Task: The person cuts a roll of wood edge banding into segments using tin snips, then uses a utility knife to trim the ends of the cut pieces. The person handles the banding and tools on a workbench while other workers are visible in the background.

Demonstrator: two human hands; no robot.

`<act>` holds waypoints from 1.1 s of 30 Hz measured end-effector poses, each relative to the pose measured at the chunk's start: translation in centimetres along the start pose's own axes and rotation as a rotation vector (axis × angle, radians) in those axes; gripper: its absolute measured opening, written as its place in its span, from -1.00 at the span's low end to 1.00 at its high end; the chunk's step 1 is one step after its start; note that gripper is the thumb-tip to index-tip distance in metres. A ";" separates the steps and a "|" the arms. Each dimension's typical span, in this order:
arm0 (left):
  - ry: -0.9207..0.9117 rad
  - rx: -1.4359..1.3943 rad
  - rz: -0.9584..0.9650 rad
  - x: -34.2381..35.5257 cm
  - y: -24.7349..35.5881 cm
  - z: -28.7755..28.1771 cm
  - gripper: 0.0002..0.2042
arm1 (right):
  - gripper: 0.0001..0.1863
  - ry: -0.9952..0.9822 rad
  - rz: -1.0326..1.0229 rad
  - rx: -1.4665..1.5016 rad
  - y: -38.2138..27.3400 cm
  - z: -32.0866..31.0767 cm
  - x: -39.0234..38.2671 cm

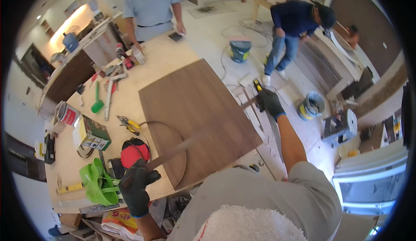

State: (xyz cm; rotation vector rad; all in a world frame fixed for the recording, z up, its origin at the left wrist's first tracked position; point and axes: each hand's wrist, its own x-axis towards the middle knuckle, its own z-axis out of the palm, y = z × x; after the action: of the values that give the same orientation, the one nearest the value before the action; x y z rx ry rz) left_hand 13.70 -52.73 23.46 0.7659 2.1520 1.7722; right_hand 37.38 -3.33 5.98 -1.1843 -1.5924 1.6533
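Note:
My left hand, in a dark glove, is closed on one end of a long brown strip. The strip runs slantwise above a brown wood-grain panel toward my right hand. That hand, also gloved, reaches past the panel's right edge and is closed round a yellow-and-black hand tool, whose exact kind I cannot make out. The strip's far end comes up to these fingers; whether they grip it too is unclear. A thin loop of banding curls over the panel's left part, near yellow-handled pliers.
The panel lies on a pale plywood table with a green mallet, a box, a green bag and a red-and-black round object. One person stands across the table; another bends near buckets.

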 end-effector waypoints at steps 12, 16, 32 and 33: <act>0.131 -0.090 0.088 1.7 2.7 -3.8 -0.85 | -0.55 -0.269 -0.035 -0.199 -8.0 -0.1 -6.4; 0.044 -0.167 0.176 5.2 5.9 -0.2 -0.81 | -0.49 -0.592 -0.122 -0.054 -14.5 4.3 -12.3; -0.863 0.225 0.586 12.0 10.6 15.3 -0.70 | -0.38 -0.979 -0.326 -0.489 -17.5 11.9 -18.3; -0.818 0.136 0.530 11.8 10.0 16.0 -0.66 | -0.43 -0.929 -0.335 -0.456 -17.2 11.8 -18.1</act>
State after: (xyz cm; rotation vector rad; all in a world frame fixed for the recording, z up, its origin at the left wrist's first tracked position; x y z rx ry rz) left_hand 14.30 -31.86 31.03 1.8356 1.5829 1.1464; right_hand 32.29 -22.21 25.50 -0.2254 -2.6561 1.7505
